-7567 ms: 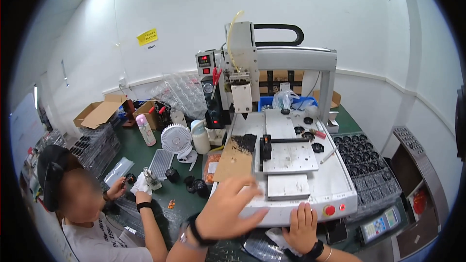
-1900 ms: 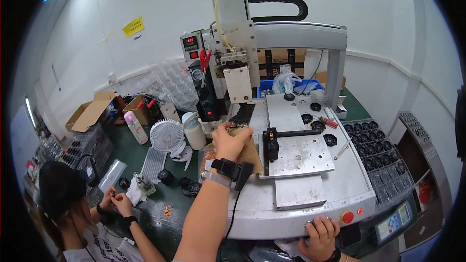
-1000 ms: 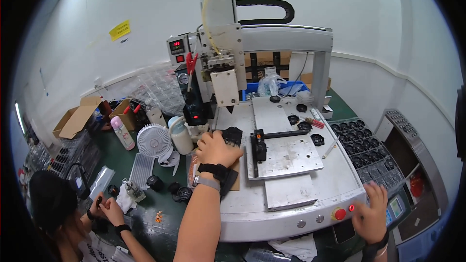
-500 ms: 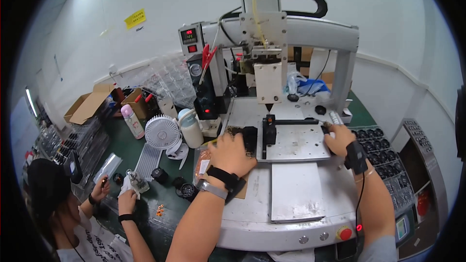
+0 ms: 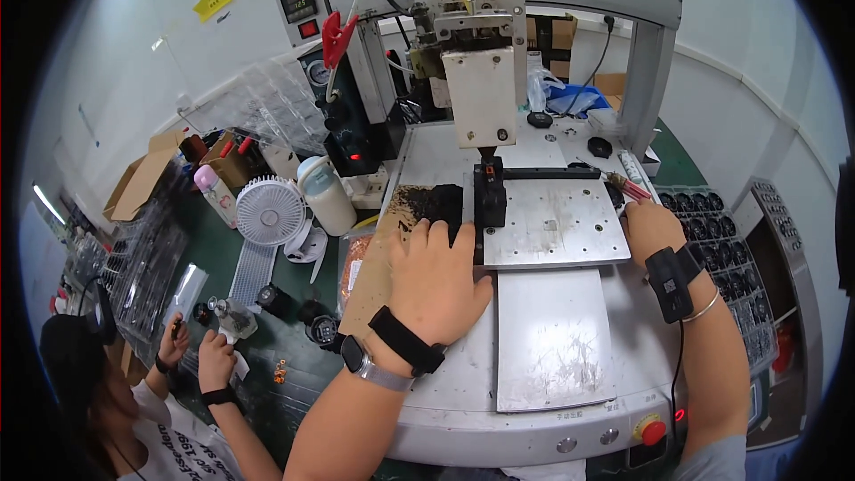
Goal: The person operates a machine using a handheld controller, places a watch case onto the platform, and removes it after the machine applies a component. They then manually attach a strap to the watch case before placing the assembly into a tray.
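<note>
a person's left hand (image 5: pixel 434 278) lies flat, fingers (image 5: pixel 426 233) spread and gripping nothing, on the white deck of a benchtop gantry machine (image 5: pixel 552 365), fingertips touching the near edge of a dark, speckled black pad (image 5: pixel 426 205) just left of the metal work plate (image 5: pixel 552 223). the right hand (image 5: pixel 650 227) rests at the plate's right edge, near a red-handled brush (image 5: pixel 629 185); whether its fingers are closed on anything cannot be told. a black fixture (image 5: pixel 490 200) sits on the plate under the machine's white tool head (image 5: pixel 482 93). on the green surface (image 5: pixel 285 365) to the left stand a small white fan (image 5: pixel 271 210) and a white bottle (image 5: pixel 324 194). at lower left a co-worker's hands (image 5: pixel 214 358) handle small parts.
</note>
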Tool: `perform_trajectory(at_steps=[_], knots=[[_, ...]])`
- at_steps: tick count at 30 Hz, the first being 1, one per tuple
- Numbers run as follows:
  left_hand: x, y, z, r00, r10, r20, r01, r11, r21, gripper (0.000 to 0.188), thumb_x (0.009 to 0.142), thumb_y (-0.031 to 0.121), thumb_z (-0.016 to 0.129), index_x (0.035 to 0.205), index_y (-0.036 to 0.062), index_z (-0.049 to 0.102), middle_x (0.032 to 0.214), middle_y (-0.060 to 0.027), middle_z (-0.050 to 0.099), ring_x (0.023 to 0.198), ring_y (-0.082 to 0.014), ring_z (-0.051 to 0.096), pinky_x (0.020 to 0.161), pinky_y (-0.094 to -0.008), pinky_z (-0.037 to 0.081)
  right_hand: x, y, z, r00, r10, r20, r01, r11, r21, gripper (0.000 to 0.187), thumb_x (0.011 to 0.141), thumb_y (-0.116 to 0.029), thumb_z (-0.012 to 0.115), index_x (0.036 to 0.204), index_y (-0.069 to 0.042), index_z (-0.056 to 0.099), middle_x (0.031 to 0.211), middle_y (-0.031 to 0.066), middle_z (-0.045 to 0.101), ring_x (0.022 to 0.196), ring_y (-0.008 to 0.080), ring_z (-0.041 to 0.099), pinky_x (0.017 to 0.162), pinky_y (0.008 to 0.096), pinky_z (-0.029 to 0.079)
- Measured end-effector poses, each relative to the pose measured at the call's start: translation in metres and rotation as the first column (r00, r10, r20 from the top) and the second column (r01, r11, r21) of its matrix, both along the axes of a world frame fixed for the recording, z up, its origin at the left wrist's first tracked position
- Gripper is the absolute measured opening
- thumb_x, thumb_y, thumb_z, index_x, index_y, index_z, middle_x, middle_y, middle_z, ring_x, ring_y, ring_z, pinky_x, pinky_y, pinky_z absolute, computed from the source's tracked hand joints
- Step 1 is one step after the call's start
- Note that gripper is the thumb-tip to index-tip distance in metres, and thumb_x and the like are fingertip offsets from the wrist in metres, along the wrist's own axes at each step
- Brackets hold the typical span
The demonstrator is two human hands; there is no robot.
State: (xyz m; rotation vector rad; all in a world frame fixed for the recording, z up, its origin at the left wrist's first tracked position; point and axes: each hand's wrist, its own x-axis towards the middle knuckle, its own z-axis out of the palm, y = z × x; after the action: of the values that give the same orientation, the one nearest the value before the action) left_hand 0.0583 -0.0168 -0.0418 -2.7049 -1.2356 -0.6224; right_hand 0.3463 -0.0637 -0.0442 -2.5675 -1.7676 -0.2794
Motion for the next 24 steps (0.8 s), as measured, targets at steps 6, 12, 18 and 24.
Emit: perform_trajectory(at_steps=[6, 12, 18, 24], knots=[[0.0002, -0.0032, 0.0012, 1.000, -0.004, -0.015, 0.004, 1.000, -0.026, 0.059, 0.072, 0.031, 0.066, 0.120, 0.0012, 0.050, 0.109, -0.0170, 0.051, 0.113, -0.0339, 0.043, 0.098, -0.0547, 0.026, -0.0031, -0.0013, -0.0014, 1.000, 0.013, 0.021, -0.013, 1.000, 0.001, 0.012, 0.082, -0.011, 0.053, 0.086, 0.000, 0.058, 0.088, 0.0182, 0.061, 0.083, 0.0336, 0.061, 0.073, 0.0419, 0.050], [-0.0010, -0.0036, 0.0026, 1.000, -0.013, -0.019, 0.012, 0.999, -0.037, 0.059, 0.073, 0.032, 0.065, 0.120, 0.0006, 0.049, 0.109, -0.0168, 0.051, 0.113, -0.0338, 0.043, 0.098, -0.0548, 0.026, -0.0046, -0.0001, -0.0013, 0.998, 0.023, 0.052, -0.021, 0.999, -0.044, 0.016, 0.072, -0.002, 0.061, 0.088, -0.001, 0.056, 0.091, 0.0177, 0.060, 0.086, 0.0326, 0.061, 0.074, 0.0401, 0.051], [-0.0011, -0.0025, 0.0004, 1.000, -0.024, -0.001, 0.024, 0.999, -0.038, 0.059, 0.074, 0.033, 0.065, 0.120, 0.0002, 0.048, 0.108, -0.0166, 0.052, 0.113, -0.0337, 0.044, 0.098, -0.0541, 0.027, -0.0038, 0.0003, -0.0017, 0.998, 0.023, 0.067, -0.019, 0.997, -0.071, 0.024, 0.068, 0.000, 0.065, 0.090, -0.001, 0.056, 0.093, 0.0173, 0.060, 0.087, 0.0321, 0.060, 0.074, 0.0394, 0.051], [0.0003, -0.0030, -0.0003, 1.000, -0.013, -0.017, 0.012, 0.998, -0.057, 0.060, 0.074, 0.033, 0.064, 0.121, -0.0004, 0.048, 0.107, -0.0165, 0.053, 0.112, -0.0337, 0.045, 0.098, -0.0545, 0.027, -0.0024, 0.0010, -0.0019, 0.997, 0.021, 0.077, -0.016, 0.997, -0.074, 0.028, 0.065, 0.000, 0.067, 0.091, -0.001, 0.056, 0.094, 0.0173, 0.060, 0.087, 0.0319, 0.061, 0.074, 0.0392, 0.051]])
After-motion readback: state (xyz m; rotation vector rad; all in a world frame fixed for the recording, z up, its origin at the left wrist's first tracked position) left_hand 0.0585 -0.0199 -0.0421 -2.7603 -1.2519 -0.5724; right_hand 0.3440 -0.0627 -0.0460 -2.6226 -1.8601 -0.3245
